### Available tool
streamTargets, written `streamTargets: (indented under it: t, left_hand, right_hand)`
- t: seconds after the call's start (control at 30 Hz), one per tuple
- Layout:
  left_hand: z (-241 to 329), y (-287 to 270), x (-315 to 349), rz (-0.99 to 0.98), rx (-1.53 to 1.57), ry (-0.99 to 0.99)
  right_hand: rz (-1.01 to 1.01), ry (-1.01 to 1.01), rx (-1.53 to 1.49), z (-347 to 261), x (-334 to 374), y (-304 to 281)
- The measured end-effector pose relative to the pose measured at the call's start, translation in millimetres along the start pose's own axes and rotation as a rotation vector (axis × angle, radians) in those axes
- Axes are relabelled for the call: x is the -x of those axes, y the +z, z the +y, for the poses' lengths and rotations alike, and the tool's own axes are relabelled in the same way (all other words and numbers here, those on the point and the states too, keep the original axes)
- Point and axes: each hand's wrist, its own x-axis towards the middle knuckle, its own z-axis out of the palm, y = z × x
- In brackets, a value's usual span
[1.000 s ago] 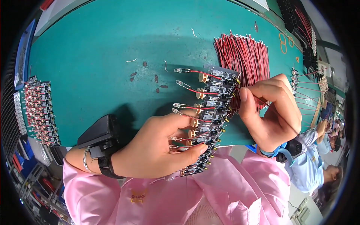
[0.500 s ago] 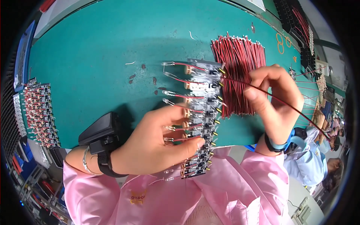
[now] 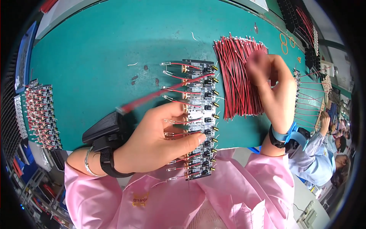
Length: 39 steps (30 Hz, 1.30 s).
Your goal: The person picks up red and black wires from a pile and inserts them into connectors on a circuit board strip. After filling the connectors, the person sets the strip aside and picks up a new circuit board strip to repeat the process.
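left hand (image 3: 150, 147) holding long, knobbly circuit-board strip (image 3: 196, 114)

I saw the worker's left hand (image 3: 152, 142) gripping a long strip of circuit boards (image 3: 196, 114) upright above the green table (image 3: 95, 76), thumb across its face, small clear bulbs (image 3: 166, 63) sticking out on leads along its left edge. A blurred red wire (image 3: 152, 94) slanted leftward across the upper boards. The right hand (image 3: 280, 97) was over the bundle of red and black wires (image 3: 238, 84), fingertips too smeared to read. More boards (image 3: 39, 114) lay stacked far left; rubber bands (image 3: 284, 48) lay beyond the bundle.
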Motion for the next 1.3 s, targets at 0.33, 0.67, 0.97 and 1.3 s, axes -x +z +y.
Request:
streamTargets:
  t: [0.33,0.67,0.97,1.3]
  left_hand:
    - [-8.9,3.2,0.9,-0.051,-0.076,-0.001]
    - [-4.0,2.9,-0.3,-0.010,-0.016,0.043]
    - [0.4,1.5,0.4,0.035,-0.024,0.041]
    - [-1.4,0.9,1.1,0.053,-0.029,0.038]
  right_hand:
    - [0.201,-0.827,0.148,-29.4,11.4,21.0]
    - [0.222,-0.588,0.415,-28.0,10.4,6.0]
    - [0.323,-0.724,0.309,-13.8,4.2,0.0]
    - [0.073,-0.064,0.103,5.8,-1.2,5.9]
